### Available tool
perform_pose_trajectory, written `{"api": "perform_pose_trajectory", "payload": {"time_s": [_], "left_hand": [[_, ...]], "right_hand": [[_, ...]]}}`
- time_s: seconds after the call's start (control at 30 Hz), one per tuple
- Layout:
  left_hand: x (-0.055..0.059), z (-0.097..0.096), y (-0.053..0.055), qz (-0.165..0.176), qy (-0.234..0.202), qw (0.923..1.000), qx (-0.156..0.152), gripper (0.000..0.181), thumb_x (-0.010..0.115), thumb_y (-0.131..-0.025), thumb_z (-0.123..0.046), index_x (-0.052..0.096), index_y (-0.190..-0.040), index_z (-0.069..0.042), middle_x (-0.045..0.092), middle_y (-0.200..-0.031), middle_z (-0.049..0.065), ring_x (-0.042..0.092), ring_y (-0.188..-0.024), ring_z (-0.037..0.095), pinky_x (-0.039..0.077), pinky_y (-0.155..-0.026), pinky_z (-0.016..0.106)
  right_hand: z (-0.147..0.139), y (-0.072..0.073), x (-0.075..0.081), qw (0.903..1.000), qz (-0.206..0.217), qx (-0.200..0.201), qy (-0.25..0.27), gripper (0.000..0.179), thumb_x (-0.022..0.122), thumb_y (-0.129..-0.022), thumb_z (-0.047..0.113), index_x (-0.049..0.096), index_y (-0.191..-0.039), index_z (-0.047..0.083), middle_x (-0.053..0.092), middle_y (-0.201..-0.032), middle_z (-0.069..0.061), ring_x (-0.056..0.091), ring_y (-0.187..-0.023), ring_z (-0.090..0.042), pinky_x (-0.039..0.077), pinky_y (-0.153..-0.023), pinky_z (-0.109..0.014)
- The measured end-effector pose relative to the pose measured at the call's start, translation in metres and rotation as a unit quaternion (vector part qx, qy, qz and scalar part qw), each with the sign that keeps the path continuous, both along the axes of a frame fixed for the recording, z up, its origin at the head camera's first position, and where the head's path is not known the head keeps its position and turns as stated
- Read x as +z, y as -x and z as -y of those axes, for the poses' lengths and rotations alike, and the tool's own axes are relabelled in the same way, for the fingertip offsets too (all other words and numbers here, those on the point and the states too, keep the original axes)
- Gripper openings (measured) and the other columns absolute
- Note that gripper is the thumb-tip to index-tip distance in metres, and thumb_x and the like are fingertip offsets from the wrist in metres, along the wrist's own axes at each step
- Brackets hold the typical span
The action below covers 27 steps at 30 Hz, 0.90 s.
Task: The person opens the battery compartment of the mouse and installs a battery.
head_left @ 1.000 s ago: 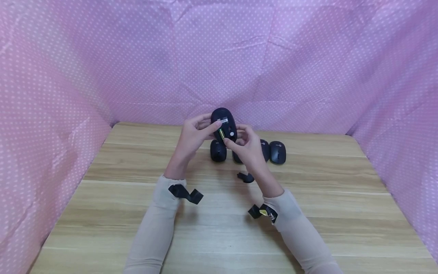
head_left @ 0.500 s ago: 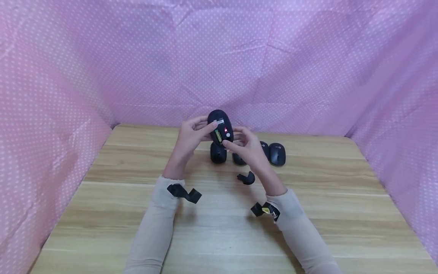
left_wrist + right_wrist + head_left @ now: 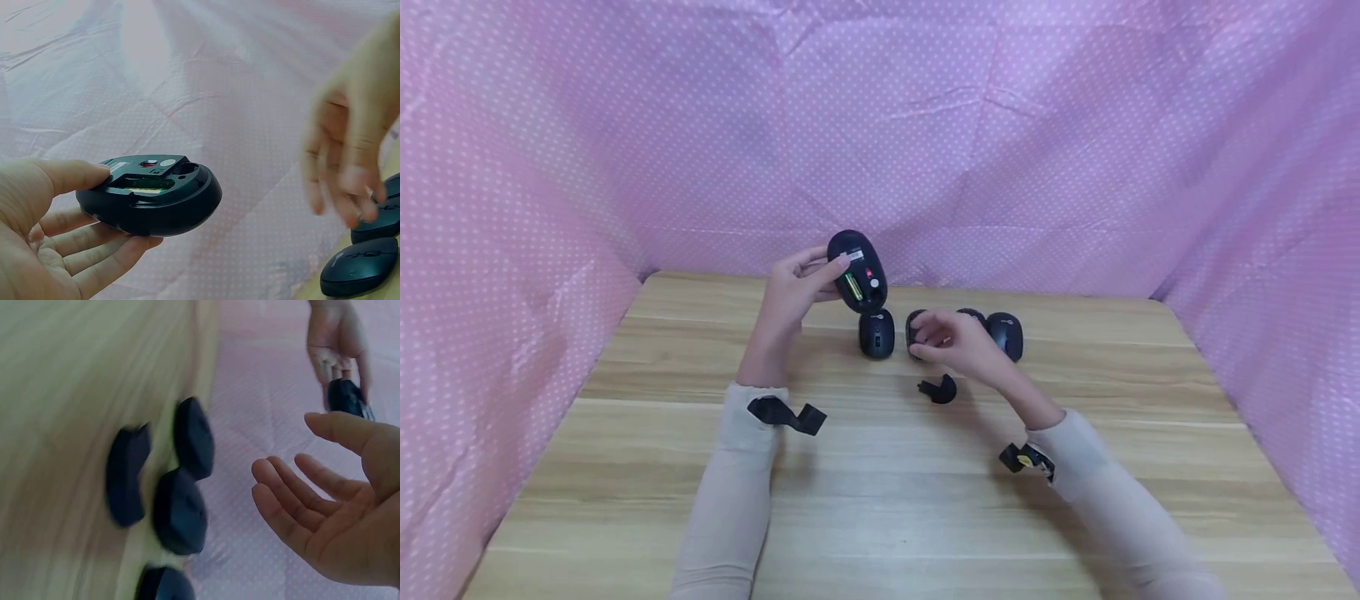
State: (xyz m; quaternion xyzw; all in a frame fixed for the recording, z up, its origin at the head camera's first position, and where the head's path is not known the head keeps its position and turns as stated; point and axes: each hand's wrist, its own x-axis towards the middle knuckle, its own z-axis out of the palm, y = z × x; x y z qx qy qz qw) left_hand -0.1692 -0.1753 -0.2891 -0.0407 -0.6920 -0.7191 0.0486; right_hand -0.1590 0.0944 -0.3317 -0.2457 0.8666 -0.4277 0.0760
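My left hand (image 3: 793, 283) holds a black computer mouse (image 3: 861, 262) upside down above the back edge of the table, thumb on its underside and fingers beneath. In the left wrist view the battery bay lies uncovered, with a green-gold battery (image 3: 147, 184) inside. Red light glows at the sensor (image 3: 869, 273). My right hand (image 3: 964, 343) holds nothing; its fingers are loosely bent over the row of mice, partly hiding one mouse (image 3: 913, 330). In front of that row a black battery cover (image 3: 939, 389) lies on the table.
More black mice stand along the back of the wooden table (image 3: 880, 500): one mouse (image 3: 877, 335) left of the right hand, another mouse (image 3: 1006, 335) at the row's right end. Pink dotted cloth (image 3: 880, 125) hangs behind and at both sides.
My right hand has let go of the mouse and moved right and down toward the row. My left hand has carried the mouse slightly left. The sensor light has come on.
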Motion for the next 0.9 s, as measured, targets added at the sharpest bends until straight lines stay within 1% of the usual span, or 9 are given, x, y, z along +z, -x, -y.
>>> {"api": "perform_pose_trajectory", "payload": {"time_s": [0.13, 0.23, 0.33, 0.4, 0.53, 0.6, 0.8, 0.9], "left_hand": [[0.002, 0.005, -0.001, -0.006, -0.005, 0.9999, 0.009, 0.045, 0.074, -0.095, -0.023, 0.064, -0.132, 0.0, 0.079, -0.108, 0.009, 0.077, -0.078, 0.012, 0.065, -0.081, 0.03], [0.003, 0.008, -0.002, -0.011, -0.014, 0.9998, 0.012, 0.044, 0.074, -0.095, -0.021, 0.064, -0.131, 0.001, 0.079, -0.099, 0.001, 0.077, -0.077, 0.011, 0.065, -0.079, 0.028], [0.003, 0.009, -0.002, -0.016, -0.022, 0.9996, 0.011, 0.042, 0.073, -0.095, -0.02, 0.065, -0.13, 0.002, 0.078, -0.093, -0.005, 0.077, -0.076, 0.011, 0.065, -0.078, 0.028], [0.002, 0.01, -0.002, -0.019, -0.027, 0.9994, 0.01, 0.041, 0.073, -0.095, -0.019, 0.065, -0.129, 0.003, 0.078, -0.091, -0.006, 0.077, -0.076, 0.011, 0.065, -0.077, 0.028], [0.0, 0.009, -0.002, -0.023, -0.032, 0.9992, 0.009, 0.041, 0.073, -0.095, -0.018, 0.064, -0.129, 0.003, 0.078, -0.09, -0.006, 0.076, -0.075, 0.011, 0.065, -0.077, 0.027], [0.0, 0.008, -0.003, -0.025, -0.032, 0.9991, 0.009, 0.042, 0.073, -0.095, -0.018, 0.065, -0.129, 0.003, 0.078, -0.09, -0.006, 0.076, -0.074, 0.011, 0.065, -0.077, 0.027], [0.0, 0.007, -0.004, -0.027, -0.022, 0.9993, 0.013, 0.042, 0.073, -0.095, -0.019, 0.064, -0.129, 0.003, 0.077, -0.09, -0.006, 0.076, -0.074, 0.011, 0.065, -0.077, 0.028], [-0.001, 0.007, -0.004, -0.023, -0.018, 0.9995, 0.013, 0.043, 0.073, -0.095, -0.02, 0.064, -0.13, 0.003, 0.077, -0.091, -0.007, 0.076, -0.075, 0.011, 0.065, -0.077, 0.027]], "right_hand": [[-0.012, -0.001, -0.01, 0.9974, -0.011, 0.05, -0.05, 0.037, 0.078, -0.091, 0.015, 0.066, -0.123, 0.002, 0.072, -0.111, -0.013, 0.068, -0.104, -0.026, 0.06, -0.091, -0.041], [-0.018, -0.003, -0.016, 0.9921, -0.011, 0.089, -0.088, 0.038, 0.078, -0.091, 0.016, 0.066, -0.125, 0.003, 0.072, -0.115, -0.013, 0.067, -0.109, -0.027, 0.058, -0.096, -0.046], [-0.022, -0.004, -0.02, 0.985, -0.013, 0.114, -0.129, 0.04, 0.078, -0.091, 0.015, 0.065, -0.125, 0.002, 0.072, -0.114, -0.012, 0.067, -0.109, -0.026, 0.058, -0.098, -0.047], [-0.024, -0.006, -0.023, 0.9804, -0.021, 0.119, -0.156, 0.04, 0.08, -0.089, 0.013, 0.066, -0.124, 0.001, 0.072, -0.113, -0.01, 0.067, -0.107, -0.025, 0.059, -0.095, -0.044], [-0.03, -0.01, -0.026, 0.969, -0.062, 0.125, -0.204, 0.042, 0.083, -0.084, 0.011, 0.068, -0.121, 0.0, 0.073, -0.111, -0.009, 0.066, -0.1, -0.022, 0.059, -0.089, -0.038], [-0.033, -0.011, -0.027, 0.9641, -0.081, 0.128, -0.218, 0.041, 0.084, -0.083, 0.011, 0.069, -0.119, 0.0, 0.073, -0.112, -0.009, 0.065, -0.098, -0.021, 0.059, -0.087, -0.037], [-0.04, -0.012, -0.031, 0.958, -0.107, 0.142, -0.225, 0.034, 0.085, -0.082, 0.009, 0.073, -0.114, 0.005, 0.073, -0.112, -0.007, 0.066, -0.104, -0.022, 0.059, -0.094, -0.041], [-0.042, -0.012, -0.035, 0.9553, -0.118, 0.146, -0.229, 0.032, 0.085, -0.083, 0.012, 0.074, -0.113, 0.007, 0.071, -0.114, -0.007, 0.066, -0.106, -0.022, 0.06, -0.095, -0.04]]}}
